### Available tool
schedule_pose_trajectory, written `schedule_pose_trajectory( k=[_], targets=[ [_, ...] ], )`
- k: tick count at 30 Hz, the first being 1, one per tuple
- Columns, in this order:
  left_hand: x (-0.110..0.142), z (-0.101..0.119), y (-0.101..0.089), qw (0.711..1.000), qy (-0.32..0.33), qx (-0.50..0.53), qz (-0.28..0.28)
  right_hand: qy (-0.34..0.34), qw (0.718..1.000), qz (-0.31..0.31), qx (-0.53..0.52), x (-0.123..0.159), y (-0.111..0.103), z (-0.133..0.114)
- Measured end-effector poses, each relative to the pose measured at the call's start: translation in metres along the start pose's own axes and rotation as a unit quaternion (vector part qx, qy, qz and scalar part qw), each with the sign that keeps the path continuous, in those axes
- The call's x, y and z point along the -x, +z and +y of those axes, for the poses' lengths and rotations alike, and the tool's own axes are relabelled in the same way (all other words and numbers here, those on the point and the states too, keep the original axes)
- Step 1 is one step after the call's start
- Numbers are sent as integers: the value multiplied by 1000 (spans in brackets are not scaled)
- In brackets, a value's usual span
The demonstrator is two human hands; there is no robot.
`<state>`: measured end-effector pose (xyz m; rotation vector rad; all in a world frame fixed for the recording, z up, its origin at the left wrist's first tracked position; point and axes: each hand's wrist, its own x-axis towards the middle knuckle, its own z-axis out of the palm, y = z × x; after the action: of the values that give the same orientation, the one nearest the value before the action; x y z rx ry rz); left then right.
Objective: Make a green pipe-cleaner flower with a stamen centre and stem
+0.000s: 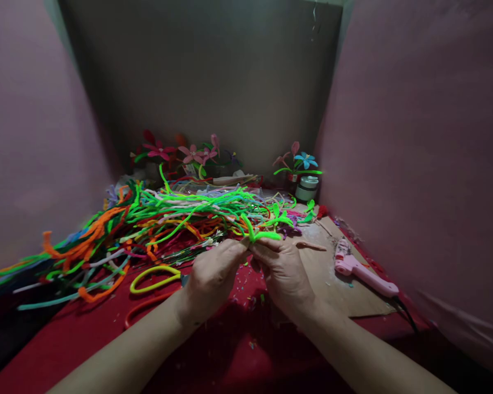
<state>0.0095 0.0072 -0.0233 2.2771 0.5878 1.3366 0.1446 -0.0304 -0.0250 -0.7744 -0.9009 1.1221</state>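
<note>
Both my hands meet over the middle of the table, pinching a bright green pipe cleaner [268,236]. It is bent into leaf-like prongs, one pointing up and one to the right. My left hand [213,268] is closed on its lower left end, and my right hand [285,268] grips it just below the right prong. The fingertips hide the piece's lower part. Scissors with a yellow and a red handle loop [156,278] lie beside my left wrist, partly covered by it. Beyond my hands, more green leaf-shaped pieces [280,216] lie near the pile.
A big heap of coloured pipe cleaners [189,205] spreads across the back and left. On the right, a pink glue gun [365,276] with a black cord rests on a cardboard sheet [328,284]. Pipe-cleaner flowers [193,153] and a lidded jar [307,189] stand behind. Scraps dot the red cloth [86,339].
</note>
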Motion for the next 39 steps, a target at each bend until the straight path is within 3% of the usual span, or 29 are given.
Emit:
schedule_pose_trajectory(
  k=[3, 6, 9, 12, 15, 18, 21, 25, 29, 33, 36, 39],
  targets=[
    [-1, 8, -2, 999, 14, -29, -9, -5, 1000, -4, -8, 1, 3, -4],
    [-4, 17, -3, 1000, -15, -6, 12, -19, 1000, -11, -4, 1, 7, -8],
    [-7, 21, -1, 987, -100, 108, 57, -40, 999, -32, 2, 1, 9, -9],
    [-10, 18, 2, 951, -168, 249, 72, -33, 998, -51, -18, 1, 9, -6],
    [-13, 17, 4, 923, -192, 329, 63, -25, 998, -45, -32, 1, 11, -5],
    [-15, 16, 3, 914, -198, 350, 50, -17, 998, -25, -55, 2, 14, -5],
    [-12, 14, 4, 943, -160, 285, 54, -10, 996, -4, -87, 1, 17, -4],
    [-3, 11, 7, 996, -14, 56, 62, -22, 994, 28, -107, -1, 18, -3],
    [2, 9, 10, 987, 55, -137, 64, -47, 993, 25, -101, -1, 20, -3],
    [1, 7, 10, 959, 104, -246, 91, -60, 994, 34, -86, -1, 23, 2],
    [-1, 4, 8, 951, 122, -268, 96, -42, 992, 76, -87, -2, 28, 6],
    [-3, 2, 5, 969, 86, -209, 101, -30, 989, 104, -101, -4, 34, 7]
  ],
)
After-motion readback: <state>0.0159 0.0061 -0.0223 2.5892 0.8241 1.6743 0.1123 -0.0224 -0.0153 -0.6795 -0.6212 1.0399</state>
